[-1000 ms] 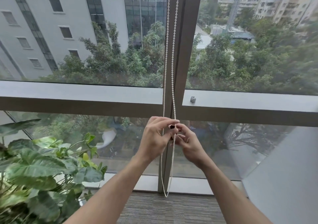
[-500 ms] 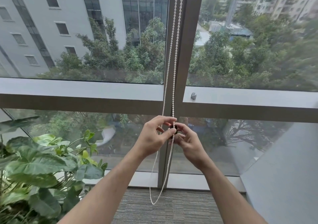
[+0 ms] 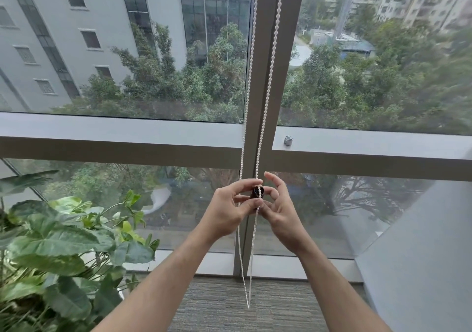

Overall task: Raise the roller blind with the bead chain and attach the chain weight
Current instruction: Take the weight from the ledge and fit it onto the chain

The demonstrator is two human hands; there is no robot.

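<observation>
Here, your left hand (image 3: 231, 210) and right hand (image 3: 279, 210) fingers pinch weight (image 3: 256, 193) against chain (image 3: 265, 107), bracing it for clipping.

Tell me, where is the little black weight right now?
The chain weight sits mid-frame on the bead chain, pinched between the left hand and right hand, before the window post.

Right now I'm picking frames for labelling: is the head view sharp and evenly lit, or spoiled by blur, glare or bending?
Head view: soft daylight, no hard shadows; hands and bead chain sharp; small dark weight partly hidden; far right buildings smeared; window frame bows from the wide lens; faint reflections on the lower glass.
</observation>
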